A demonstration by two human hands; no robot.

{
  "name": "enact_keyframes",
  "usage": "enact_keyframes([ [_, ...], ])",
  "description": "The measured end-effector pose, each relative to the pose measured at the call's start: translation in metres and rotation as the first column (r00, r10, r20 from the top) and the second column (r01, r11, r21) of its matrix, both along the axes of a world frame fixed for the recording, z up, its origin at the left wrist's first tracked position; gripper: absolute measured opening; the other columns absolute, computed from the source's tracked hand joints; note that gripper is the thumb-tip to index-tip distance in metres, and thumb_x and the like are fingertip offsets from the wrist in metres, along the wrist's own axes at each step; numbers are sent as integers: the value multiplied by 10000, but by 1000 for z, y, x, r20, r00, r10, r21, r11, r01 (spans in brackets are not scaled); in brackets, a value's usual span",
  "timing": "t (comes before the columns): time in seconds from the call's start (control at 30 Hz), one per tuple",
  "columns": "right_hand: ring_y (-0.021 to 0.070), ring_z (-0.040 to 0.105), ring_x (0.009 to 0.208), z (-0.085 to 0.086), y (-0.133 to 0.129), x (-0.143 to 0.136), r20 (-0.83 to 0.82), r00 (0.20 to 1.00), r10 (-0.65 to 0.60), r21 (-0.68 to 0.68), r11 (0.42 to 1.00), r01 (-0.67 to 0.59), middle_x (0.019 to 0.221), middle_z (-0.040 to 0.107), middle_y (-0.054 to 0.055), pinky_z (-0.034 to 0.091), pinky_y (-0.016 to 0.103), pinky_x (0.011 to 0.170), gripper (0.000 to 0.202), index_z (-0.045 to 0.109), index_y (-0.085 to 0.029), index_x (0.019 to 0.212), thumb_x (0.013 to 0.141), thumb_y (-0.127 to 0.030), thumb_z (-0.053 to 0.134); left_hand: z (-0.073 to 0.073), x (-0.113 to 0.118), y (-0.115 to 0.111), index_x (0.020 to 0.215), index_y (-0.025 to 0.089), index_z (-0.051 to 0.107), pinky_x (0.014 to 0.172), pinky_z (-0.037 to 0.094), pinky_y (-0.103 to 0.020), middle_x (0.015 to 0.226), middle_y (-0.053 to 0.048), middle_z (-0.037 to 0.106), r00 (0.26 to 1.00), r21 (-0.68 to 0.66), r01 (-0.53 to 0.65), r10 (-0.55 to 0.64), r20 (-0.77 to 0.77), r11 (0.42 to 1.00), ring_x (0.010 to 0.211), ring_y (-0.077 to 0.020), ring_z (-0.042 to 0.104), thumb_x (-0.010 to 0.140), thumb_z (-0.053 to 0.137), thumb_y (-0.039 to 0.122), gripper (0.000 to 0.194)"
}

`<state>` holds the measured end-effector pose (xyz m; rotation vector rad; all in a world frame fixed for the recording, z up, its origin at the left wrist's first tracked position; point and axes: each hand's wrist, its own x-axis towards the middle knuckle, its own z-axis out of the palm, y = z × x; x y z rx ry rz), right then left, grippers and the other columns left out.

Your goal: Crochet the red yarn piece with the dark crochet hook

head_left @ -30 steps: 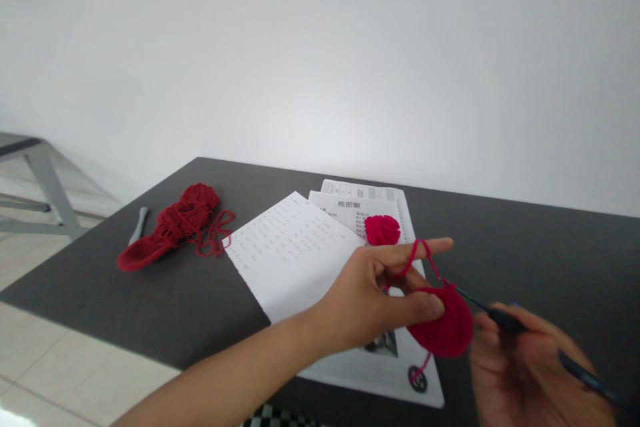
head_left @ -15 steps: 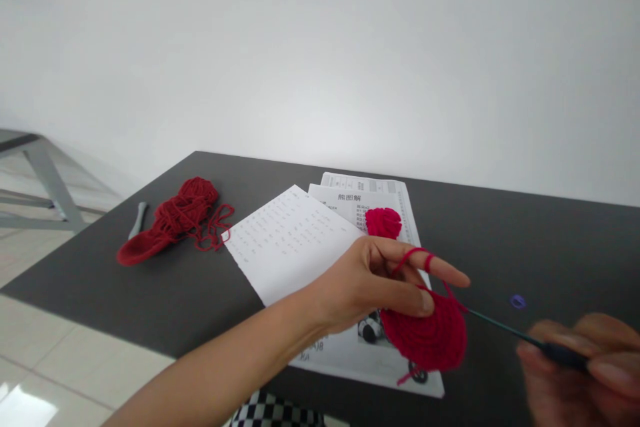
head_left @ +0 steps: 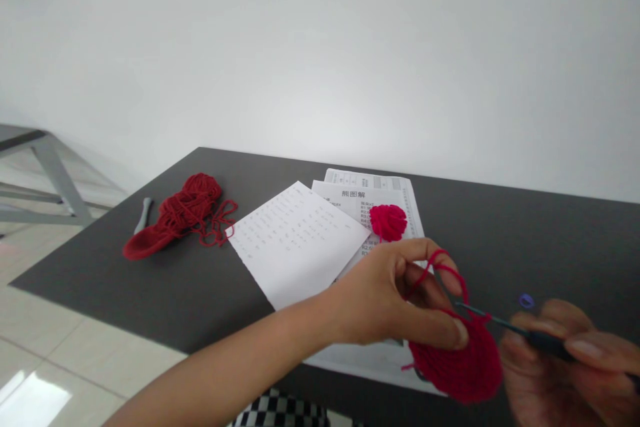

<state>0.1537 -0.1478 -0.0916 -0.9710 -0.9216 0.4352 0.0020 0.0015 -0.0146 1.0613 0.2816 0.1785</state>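
My left hand [head_left: 400,297] pinches a round crimson crochet piece [head_left: 463,367] between thumb and fingers. A strand of crimson yarn [head_left: 463,283] loops over its bent index finger. In my right hand [head_left: 570,360] is a crochet hook [head_left: 543,341] with a dark handle, gripped like a pen. The hook's thin metal shaft passes by the piece's upper edge, its tip close to the left fingers and the yarn. A short yarn tail [head_left: 407,367] sticks out on the piece's left. Behind the left hand, a small crimson yarn ball [head_left: 389,222] rests on printed sheets.
A handwritten paper [head_left: 300,240] overlaps the printed sheets [head_left: 345,195] on the dark table [head_left: 165,303]. At the left lie a dark red yarn bundle [head_left: 187,207] and a grey tool [head_left: 144,215]. Beyond my right hand is a purple ring-like marker [head_left: 526,300]. A wall stands behind.
Both hands and the crochet piece have shifted slightly right and down in view. The hook has moved left across the piece's edge, and my left index finger has bent.
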Motion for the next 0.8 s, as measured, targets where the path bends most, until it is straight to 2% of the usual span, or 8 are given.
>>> enact_keyframes([
  [0.07,132,627,873,2,3,-6,-24,998,-65,33,997,66,969,587,22,590,141,728,131,679,-218,896,889,-300,781,-1,0,-1,931,161,665,525,435,-142,619,78,614,1000,21,-2,2,-2,1000,519,-40,531,542,879,91,449],
  [0.13,121,630,883,6,6,-14,-16,996,-90,53,994,91,993,602,16,585,137,763,141,682,-219,911,894,-312,786,-1,-2,-4,1209,219,651,572,449,-149,645,85,606,1000,69,-16,17,-8,997,537,-33,525,614,824,65,638],
  [0.17,116,630,877,7,8,-18,-2,995,-96,62,993,96,999,603,13,586,141,763,142,684,-223,920,901,-325,781,-1,-2,-5,1341,269,580,594,452,-152,662,85,606,999,93,-32,33,-8,995,552,-32,525,638,801,50,769],
  [0.23,102,623,848,10,11,-27,19,991,-134,74,989,132,1006,597,2,585,143,738,138,687,-236,924,913,-346,769,-1,-3,-8,1480,341,412,622,454,-158,678,85,611,998,110,-66,64,20,992,574,-37,531,651,784,35,958],
  [0.4,122,594,859,5,15,-27,124,956,-266,66,963,260,971,577,6,556,178,664,114,700,-269,897,912,-369,752,2,-4,-7,1529,352,290,654,464,-185,685,74,624,998,138,-64,60,31,988,600,-60,550,657,795,48,1053],
  [0.57,166,584,760,-15,12,5,446,845,-296,261,946,194,933,593,73,474,212,480,210,720,-225,849,909,-426,706,6,-5,-4,1534,382,248,662,473,-200,709,66,626,1000,160,-22,24,-8,987,609,-69,554,651,819,60,1099],
  [0.7,157,562,672,-36,2,37,550,770,-324,309,935,173,899,587,67,437,216,417,139,711,-247,874,927,-371,680,5,-6,-6,1550,380,191,624,463,-208,714,50,628,999,187,-50,50,5,981,626,-91,556,671,812,90,1115],
  [0.8,130,488,532,-50,-6,61,626,705,-334,362,925,117,821,570,41,420,216,369,215,703,-308,867,966,-486,637,6,-6,-7,1548,406,157,629,454,-199,713,60,620,999,190,-46,51,-19,981,641,-86,559,671,815,92,1141],
])
